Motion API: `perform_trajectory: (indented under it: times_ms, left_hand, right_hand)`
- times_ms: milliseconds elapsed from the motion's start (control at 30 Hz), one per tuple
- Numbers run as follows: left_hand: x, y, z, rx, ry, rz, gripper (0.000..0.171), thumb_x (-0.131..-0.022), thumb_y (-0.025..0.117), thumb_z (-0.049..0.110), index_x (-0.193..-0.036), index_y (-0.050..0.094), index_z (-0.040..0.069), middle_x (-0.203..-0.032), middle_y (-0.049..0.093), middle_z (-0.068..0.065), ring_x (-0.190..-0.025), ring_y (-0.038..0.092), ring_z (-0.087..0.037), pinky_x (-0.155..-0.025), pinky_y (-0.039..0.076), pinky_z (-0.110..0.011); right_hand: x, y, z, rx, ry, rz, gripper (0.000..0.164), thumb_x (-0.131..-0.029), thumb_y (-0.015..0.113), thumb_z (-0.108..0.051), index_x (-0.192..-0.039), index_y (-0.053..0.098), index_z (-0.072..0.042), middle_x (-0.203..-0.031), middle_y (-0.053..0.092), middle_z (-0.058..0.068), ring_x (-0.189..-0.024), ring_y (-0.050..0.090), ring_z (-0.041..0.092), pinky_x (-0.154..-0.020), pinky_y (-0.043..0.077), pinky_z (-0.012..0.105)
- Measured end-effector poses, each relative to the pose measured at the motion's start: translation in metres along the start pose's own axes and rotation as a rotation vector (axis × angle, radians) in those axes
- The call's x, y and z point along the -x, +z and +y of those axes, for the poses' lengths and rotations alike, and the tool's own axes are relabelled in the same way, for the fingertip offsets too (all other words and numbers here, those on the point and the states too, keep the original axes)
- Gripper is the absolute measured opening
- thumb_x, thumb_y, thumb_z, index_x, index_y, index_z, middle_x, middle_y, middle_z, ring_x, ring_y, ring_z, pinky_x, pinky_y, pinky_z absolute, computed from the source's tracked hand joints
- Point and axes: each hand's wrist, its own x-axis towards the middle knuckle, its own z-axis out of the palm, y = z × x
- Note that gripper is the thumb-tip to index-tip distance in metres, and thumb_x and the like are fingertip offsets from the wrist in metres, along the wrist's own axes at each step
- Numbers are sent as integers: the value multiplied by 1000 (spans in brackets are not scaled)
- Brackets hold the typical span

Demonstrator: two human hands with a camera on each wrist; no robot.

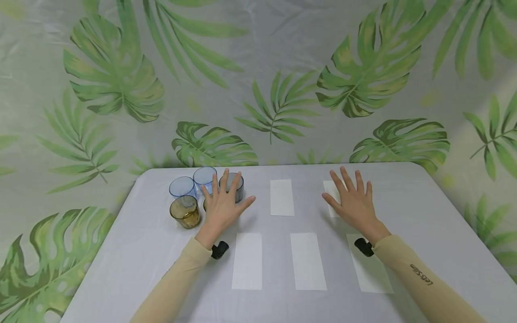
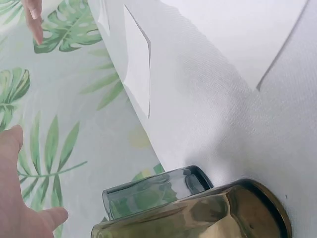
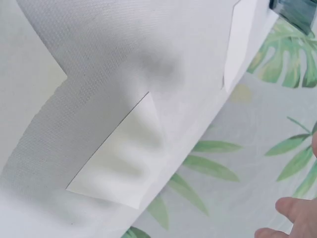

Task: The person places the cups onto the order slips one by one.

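Observation:
My left hand (image 1: 223, 208) hovers with spread fingers over the glasses at the table's left, holding nothing. Two blue glasses (image 1: 182, 187) stand at the back left, with an amber glass (image 1: 186, 214) in front of them. A grey glass (image 1: 239, 186) is partly covered by the fingers. Another amber glass (image 2: 213, 215) is mostly hidden under that hand in the head view, but shows beside the grey one in the left wrist view. Above a white paper rectangle (image 1: 329, 187) at the right, my right hand (image 1: 355, 207) is spread too, with nothing in it.
More white paper rectangles lie on the white table (image 1: 274, 305): one at the back middle (image 1: 282, 197) and a front row of three, including the middle sheet (image 1: 308, 260). A leaf-print cloth (image 1: 282, 58) hangs behind the table's far edge.

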Motion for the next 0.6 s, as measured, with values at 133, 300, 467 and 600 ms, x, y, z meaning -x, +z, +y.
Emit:
perform_trajectory:
  times_ms: [133,300,467,600]
  left_hand:
    - [0,-1,-1,4,16,21,84,-87,43,72,-154,21,25,-159,9,-11,-142,2,-43,-104,3,-74]
    - [-3,-4,-4,34,33,5,83,-89,43,69,-155,19,25,-159,9,-12,-141,3,-44,-105,4,-73]
    - [-9,-8,-11,92,57,-27,80,-92,47,62,-154,20,21,-158,11,-13,-141,8,-44,-107,11,-69]
    - [-14,-11,-16,134,85,-33,77,-93,52,56,-153,24,16,-155,18,-17,-138,19,-44,-107,23,-63]
  right_hand:
    - [0,0,0,-3,-8,-2,75,-97,41,-56,-155,17,-15,-158,7,17,-141,-7,45,-105,-3,71]
    - [-3,0,1,-43,-47,14,73,-98,44,-53,-154,18,-13,-158,10,17,-141,-1,44,-106,1,70]
    - [-9,2,2,-171,-134,38,72,-98,51,-43,-153,20,-9,-156,15,21,-140,9,45,-107,9,69]
    - [-15,7,4,-299,-197,44,72,-96,60,-33,-151,24,-5,-153,20,24,-138,17,46,-107,18,65]
